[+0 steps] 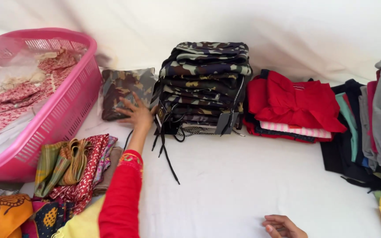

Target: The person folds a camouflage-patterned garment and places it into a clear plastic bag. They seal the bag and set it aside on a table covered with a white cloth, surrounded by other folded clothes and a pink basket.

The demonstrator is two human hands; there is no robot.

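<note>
- Fingers of the left hand lie spread and flat, released, on a folded camouflage garment in clear wrap, just left of the tall camouflage stack
- Right hand rests loosely curled on the white sheet, grasping nothing
- Pink basket holds red floral fabric; some is bagged

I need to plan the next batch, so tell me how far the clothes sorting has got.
Done: a tall stack of folded camouflage garments, a red pile and a dark and grey pile stand in a row on the white sheet. In hand: the left hand lies flat on a bagged camouflage garment beside the stack; the right hand rests on the sheet. Left: printed fabrics in the pink basket and loose ones in front.
</note>
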